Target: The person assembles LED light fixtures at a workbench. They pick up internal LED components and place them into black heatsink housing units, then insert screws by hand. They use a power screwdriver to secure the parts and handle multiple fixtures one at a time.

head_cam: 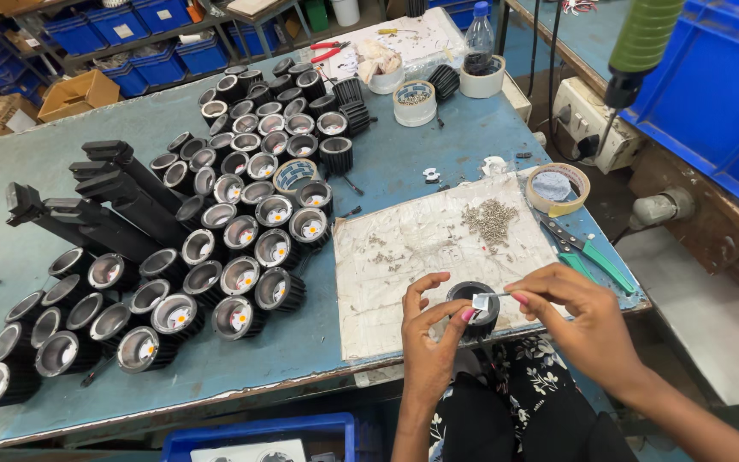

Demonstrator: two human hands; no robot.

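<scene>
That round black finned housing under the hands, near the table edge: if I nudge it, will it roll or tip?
The round black finned housing stands on its flat end on the worn paper sheet, so it probably slides rather than rolls. It looks squat, so tipping seems unlikely. Laid on its side, like the housings on the blue table, it might roll. The left hand steadies it.

From my remote view, I judge this to be a small assembly workshop for light fittings. The worn blue workbench (404,162) carries dozens of identical black finned lamp housings (241,231) with reflector cups, laid in rows beside black track adapters (121,201). I note a loose pile of screws (489,221) on a stained work sheet (421,248), rolls of tape (558,188), green-handled cutters (592,252), and a suspended power screwdriver (635,60). Blue storage bins (143,47) line metal racks behind.
</scene>
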